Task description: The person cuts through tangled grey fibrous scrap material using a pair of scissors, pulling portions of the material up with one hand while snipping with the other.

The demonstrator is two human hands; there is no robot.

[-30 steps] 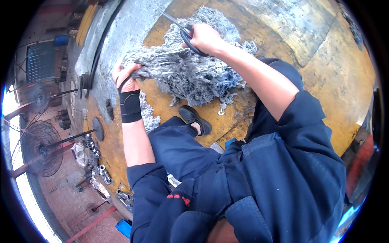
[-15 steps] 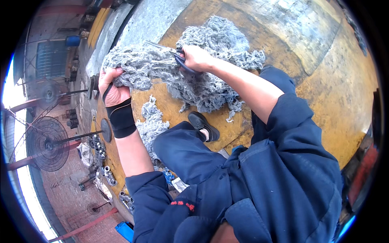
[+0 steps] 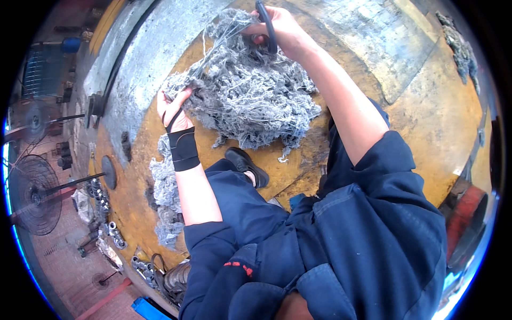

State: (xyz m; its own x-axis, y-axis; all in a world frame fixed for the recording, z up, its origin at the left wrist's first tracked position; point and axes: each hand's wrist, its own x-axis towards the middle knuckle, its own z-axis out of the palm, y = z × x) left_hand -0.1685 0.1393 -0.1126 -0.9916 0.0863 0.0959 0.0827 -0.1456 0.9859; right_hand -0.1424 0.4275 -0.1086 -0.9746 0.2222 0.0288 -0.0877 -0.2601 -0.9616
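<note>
A large heap of grey yarn waste (image 3: 256,101) lies in front of me on the worn yellow-brown surface. My left hand (image 3: 177,111), with a black wrist wrap (image 3: 184,148), is closed on tangled yarn at the heap's left side. Beyond the heap, my right hand (image 3: 285,33) grips scissors (image 3: 268,25); one dark handle loop shows, while the blades are hidden. Strands stretch between my two hands, and a tuft (image 3: 230,24) hangs beside the right fingers. A smaller clump of grey yarn (image 3: 166,178) lies partly behind my left forearm.
My dark shoe (image 3: 248,166) is just below the heap. At the left edge are metal fittings (image 3: 116,234) and a round fan (image 3: 34,194). Dark tangled yarn or rag (image 3: 460,50) lies far right, with a red cylindrical object (image 3: 465,216) nearer. A grey metal sheet (image 3: 125,69) spans the far left.
My right hand has moved up and away with the scissors, and their blades no longer show. My left hand has come right and slightly down, bringing its yarn bundle back against the heap.
</note>
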